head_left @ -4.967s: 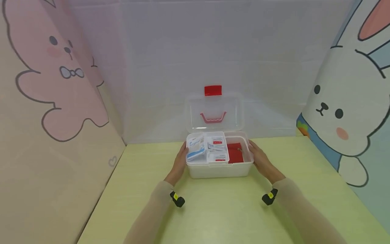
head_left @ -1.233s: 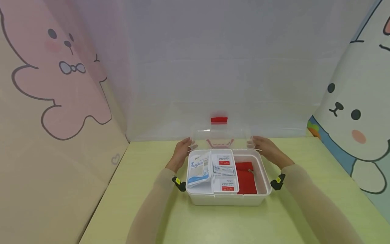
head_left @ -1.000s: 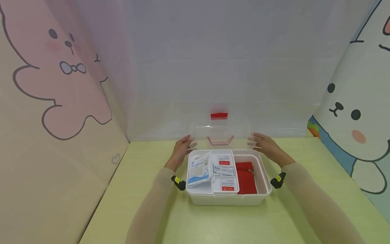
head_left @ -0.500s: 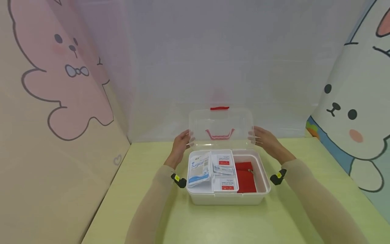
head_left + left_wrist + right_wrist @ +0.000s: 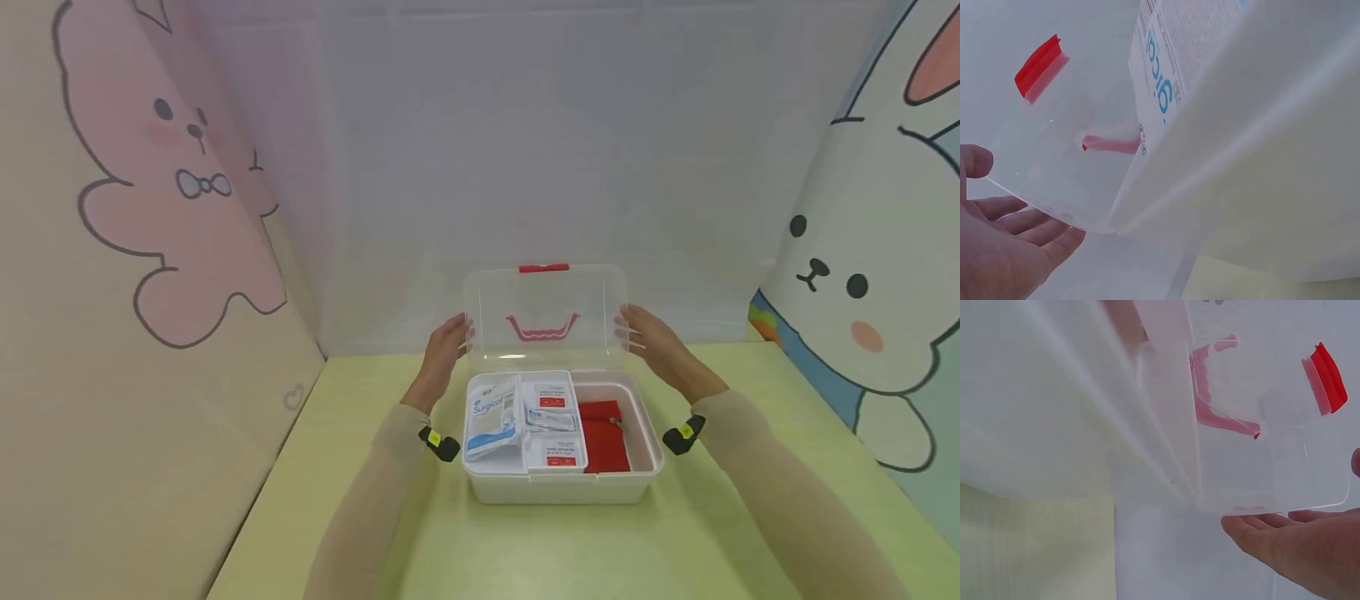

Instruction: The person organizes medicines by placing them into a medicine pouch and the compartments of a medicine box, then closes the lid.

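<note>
A white first-aid box stands on the table, its clear lid raised on the far-side hinge, with a red latch and pink handle. My left hand is at the lid's left edge, fingers extended behind the plastic, thumb apart from them in the left wrist view. At the right edge, my right hand touches the lid with fairly straight fingers behind it. Inside the box, a white tray bears a packet marked "Surgical" and small packets. Beside the tray lies a red pouch.
The pale yellow-green table extends around the box. A whitish sheet hangs close behind the lid. Printed panels with a pink animal and a white rabbit flank the table.
Since five seconds ago, the box has come nearer and my hands have moved from its sides to the lid. Over the last second, the lid has swung upward from a lower backward tilt.
</note>
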Demonstrator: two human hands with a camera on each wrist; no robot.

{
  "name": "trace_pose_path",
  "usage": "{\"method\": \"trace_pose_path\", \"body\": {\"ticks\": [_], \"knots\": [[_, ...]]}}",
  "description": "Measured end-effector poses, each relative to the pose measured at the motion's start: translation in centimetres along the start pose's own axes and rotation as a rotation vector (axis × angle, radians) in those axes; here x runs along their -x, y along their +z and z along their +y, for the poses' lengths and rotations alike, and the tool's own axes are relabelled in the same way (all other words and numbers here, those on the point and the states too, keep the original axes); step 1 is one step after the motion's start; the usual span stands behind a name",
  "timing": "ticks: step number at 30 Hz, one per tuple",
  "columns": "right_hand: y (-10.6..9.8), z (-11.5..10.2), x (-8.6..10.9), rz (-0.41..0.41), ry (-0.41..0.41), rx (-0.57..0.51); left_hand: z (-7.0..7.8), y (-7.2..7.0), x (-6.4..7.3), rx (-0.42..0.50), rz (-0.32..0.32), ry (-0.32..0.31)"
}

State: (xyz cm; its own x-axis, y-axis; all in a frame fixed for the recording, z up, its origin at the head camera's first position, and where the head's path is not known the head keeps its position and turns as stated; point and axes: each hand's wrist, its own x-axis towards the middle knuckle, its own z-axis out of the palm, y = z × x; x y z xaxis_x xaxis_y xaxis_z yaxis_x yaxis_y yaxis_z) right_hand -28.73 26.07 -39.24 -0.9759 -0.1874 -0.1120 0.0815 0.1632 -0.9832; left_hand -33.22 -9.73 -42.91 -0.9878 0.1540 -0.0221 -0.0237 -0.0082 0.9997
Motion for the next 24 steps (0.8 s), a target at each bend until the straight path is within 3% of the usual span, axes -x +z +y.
{"method": "trace_pose_path", "body": {"ticks": [10, 24], "knots": [[1.4, -2.6, 1.6, 0.09, -0.002, 0.174, 2.1, 0.5, 1.6, -0.103, 0.004, 0.049], [2.5, -3.6, 4.6, 0.139, -0.038, 0.239, 3.6, 1.1, 4.4, -0.139, 0.032, 0.034]]}}
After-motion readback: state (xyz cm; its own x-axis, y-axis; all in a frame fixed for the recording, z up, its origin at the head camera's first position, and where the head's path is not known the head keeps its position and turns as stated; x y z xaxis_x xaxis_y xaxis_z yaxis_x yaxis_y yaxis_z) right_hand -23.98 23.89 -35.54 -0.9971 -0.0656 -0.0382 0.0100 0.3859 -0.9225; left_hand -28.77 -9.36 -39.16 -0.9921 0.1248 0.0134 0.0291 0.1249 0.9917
